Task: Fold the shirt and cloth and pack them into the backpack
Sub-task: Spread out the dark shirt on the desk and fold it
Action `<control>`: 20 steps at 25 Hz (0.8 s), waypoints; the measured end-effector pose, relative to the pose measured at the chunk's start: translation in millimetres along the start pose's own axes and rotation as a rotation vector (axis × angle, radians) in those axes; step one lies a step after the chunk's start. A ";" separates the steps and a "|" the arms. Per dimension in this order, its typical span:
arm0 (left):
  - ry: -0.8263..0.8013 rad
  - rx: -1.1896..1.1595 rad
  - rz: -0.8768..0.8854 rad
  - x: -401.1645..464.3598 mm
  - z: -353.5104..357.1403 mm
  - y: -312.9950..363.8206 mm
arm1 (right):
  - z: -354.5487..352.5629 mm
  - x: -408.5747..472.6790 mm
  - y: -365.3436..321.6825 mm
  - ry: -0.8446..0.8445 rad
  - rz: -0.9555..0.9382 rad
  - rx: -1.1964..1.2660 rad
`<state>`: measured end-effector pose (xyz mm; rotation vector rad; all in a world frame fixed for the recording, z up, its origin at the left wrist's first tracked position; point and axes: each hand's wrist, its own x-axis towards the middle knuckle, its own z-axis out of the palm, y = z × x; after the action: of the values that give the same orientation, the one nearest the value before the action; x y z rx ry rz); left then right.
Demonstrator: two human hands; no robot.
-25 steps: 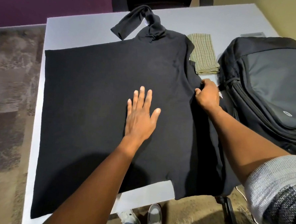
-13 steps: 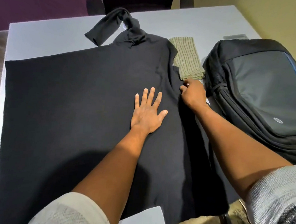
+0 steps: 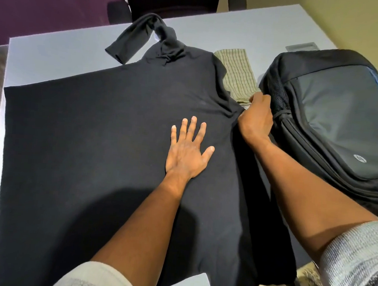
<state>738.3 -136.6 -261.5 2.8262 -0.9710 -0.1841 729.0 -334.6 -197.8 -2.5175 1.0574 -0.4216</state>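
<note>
Shirt lies flat across the table. Left hand presses it, fingers straight; right hand pinches its edge beside the backpack, cloth beyond. Fold best made pulling evenly over that anchoring palm.
</note>
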 end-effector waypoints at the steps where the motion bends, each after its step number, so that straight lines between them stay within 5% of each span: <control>1: -0.004 0.002 -0.002 -0.1 0.7 0.0 | 2.1 -8.8 -2.2 0.025 -0.101 0.017; 4: 0.006 -0.003 -0.009 -0.9 1.7 -0.2 | 15.2 -51.6 5.5 -0.124 -0.420 0.040; 10: 0.050 -0.315 0.093 -22.3 -8.2 -19.3 | 22.0 -127.7 36.0 -0.271 -0.362 -0.038; 20: -0.050 -0.081 -0.147 -264.6 -6.5 -85.9 | -31.8 -285.6 47.9 -0.558 -0.679 -0.079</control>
<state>583.6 94.6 -252.5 2.8306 -0.7466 -0.3043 494.4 -164.4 -227.4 -2.7582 0.0020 0.1648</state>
